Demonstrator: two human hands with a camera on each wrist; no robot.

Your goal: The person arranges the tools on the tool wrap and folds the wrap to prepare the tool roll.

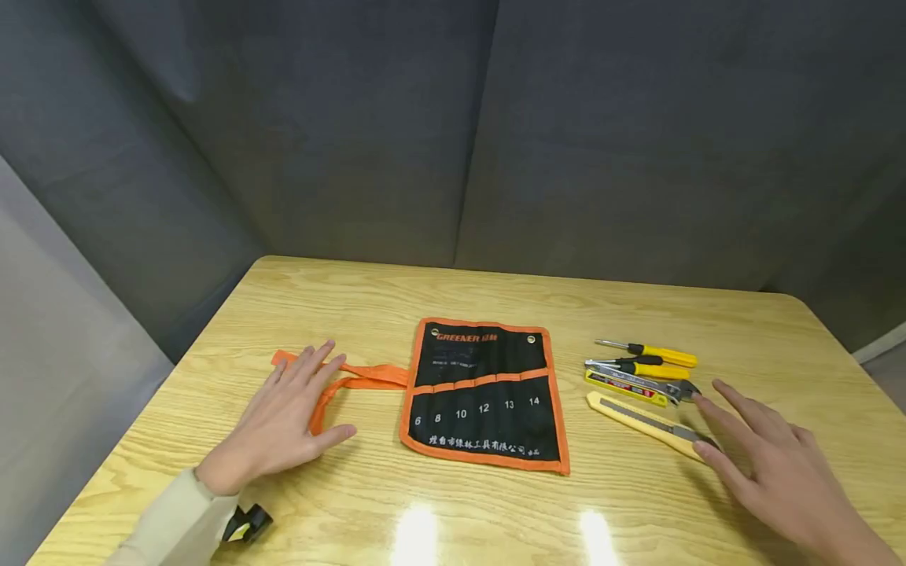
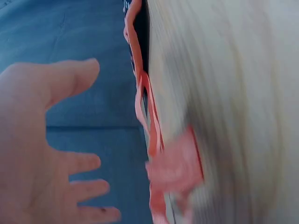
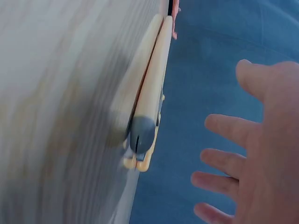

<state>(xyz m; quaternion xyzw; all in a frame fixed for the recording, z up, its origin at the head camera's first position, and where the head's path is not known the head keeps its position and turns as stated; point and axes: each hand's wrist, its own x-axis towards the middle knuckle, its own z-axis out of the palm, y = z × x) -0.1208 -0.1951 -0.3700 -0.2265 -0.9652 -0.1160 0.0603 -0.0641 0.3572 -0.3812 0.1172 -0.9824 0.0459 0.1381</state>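
A black tool pouch [image 1: 484, 401] with orange edging and numbered pockets lies flat mid-table. Its orange straps [image 1: 375, 379] trail left, under my left hand [image 1: 286, 417], whose fingers are spread above them. In the left wrist view the strap [image 2: 175, 163] shows beyond my fingers, apart from them. On the right lies a yellow utility knife [image 1: 640, 420]; my right hand [image 1: 767, 464] hovers over its dark end with fingers extended, holding nothing. The right wrist view shows a gap between those fingers and the knife [image 3: 152, 88].
Behind the knife lie two yellow-and-black screwdrivers [image 1: 665, 355], an adjustable wrench [image 1: 675, 389] and a narrow yellow-edged case [image 1: 623, 387], close together. A dark curtain [image 1: 467, 141] hangs behind the table's far edge. Black gear [image 1: 246, 524] sits at my left wrist.
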